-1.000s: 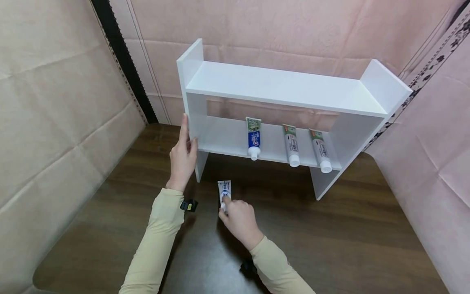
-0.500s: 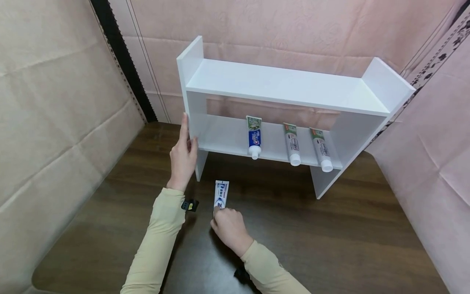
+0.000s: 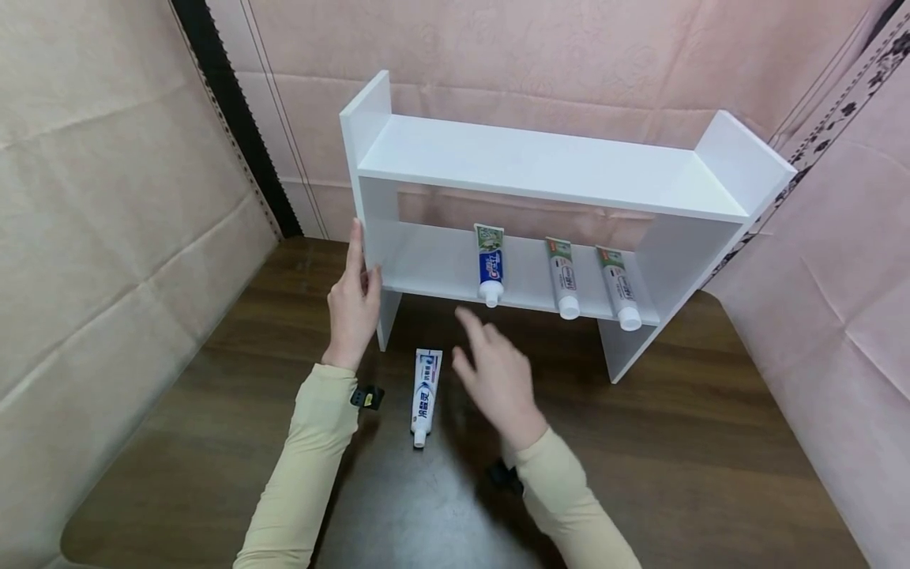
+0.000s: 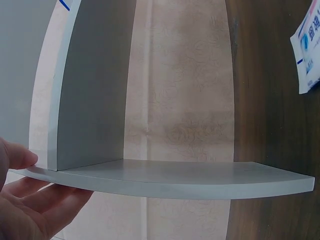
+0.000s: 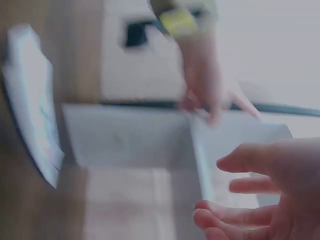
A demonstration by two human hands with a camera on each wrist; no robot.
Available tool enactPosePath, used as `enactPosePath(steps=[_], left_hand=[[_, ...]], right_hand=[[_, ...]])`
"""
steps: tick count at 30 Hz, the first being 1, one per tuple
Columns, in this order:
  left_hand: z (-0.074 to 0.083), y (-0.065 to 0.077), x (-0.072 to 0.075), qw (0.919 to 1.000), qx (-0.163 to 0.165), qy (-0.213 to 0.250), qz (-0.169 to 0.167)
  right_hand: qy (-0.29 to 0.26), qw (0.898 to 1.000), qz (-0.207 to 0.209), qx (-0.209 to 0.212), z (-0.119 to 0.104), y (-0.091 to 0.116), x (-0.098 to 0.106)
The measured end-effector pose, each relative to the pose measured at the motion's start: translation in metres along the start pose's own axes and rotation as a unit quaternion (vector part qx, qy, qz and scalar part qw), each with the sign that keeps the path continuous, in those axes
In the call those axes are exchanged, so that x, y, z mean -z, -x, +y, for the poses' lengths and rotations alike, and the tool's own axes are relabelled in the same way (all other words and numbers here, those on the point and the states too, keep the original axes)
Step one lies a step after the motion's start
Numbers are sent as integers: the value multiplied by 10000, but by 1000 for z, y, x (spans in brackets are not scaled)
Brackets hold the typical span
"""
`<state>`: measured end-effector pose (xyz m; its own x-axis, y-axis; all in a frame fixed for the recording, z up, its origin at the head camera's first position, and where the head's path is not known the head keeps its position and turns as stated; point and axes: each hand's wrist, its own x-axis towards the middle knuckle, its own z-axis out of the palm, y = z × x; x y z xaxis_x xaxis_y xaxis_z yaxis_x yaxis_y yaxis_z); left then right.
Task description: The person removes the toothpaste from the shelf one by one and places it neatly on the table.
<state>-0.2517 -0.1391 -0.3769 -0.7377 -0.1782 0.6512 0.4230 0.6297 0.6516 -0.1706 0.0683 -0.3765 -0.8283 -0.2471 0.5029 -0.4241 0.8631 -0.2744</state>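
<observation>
My left hand (image 3: 353, 312) holds the left side panel of a white two-tier shelf (image 3: 526, 170), thumb on one face and fingers on the other in the left wrist view. A white and blue toothpaste tube (image 3: 425, 395) lies on the table, cap toward me. To its right my right hand (image 3: 498, 379) is in the air with fingers apart, holding nothing. A blue and green toothpaste tube (image 3: 490, 265) lies on the lower tier. Two white and green toothpaste tubes, one in the middle (image 3: 563, 278) and one at the right (image 3: 619, 288), lie beside it, caps over the front edge.
The shelf stands on a dark wooden table (image 3: 682, 458). Pale pink cloth (image 3: 533, 55) hangs behind it, and more cloth (image 3: 107, 237) rises along the left side. The right wrist view is blurred.
My right hand drew the white and blue tube slightly left, then let go and moved up and right toward the shelf. My left hand stayed on the side panel.
</observation>
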Motion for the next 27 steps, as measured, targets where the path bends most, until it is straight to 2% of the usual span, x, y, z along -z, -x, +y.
enactPosePath(steps=[3, 6, 10, 16, 22, 27], left_hand=[[0, -1, 1, 10000, 13, 5, -22], [0, -1, 2, 10000, 51, 26, -75], [-1, 0, 2, 9998, 108, 32, -150], [-1, 2, 1, 9999, 121, -37, -95], [1, 0, 1, 9999, 105, 27, -75], [1, 1, 0, 9998, 170, 66, -90]], right_hand=[[-134, 9992, 194, -331, 12, -19, 16], [-135, 9983, 113, -564, 23, -34, 23], [-14, 9978, -37, -664, 32, -45, 24], [18, 9968, -186, -778, 34, -45, 17], [-81, 9964, 87, -841, 30, -45, 12], [-117, 9971, 300, -693, 32, -44, 5]])
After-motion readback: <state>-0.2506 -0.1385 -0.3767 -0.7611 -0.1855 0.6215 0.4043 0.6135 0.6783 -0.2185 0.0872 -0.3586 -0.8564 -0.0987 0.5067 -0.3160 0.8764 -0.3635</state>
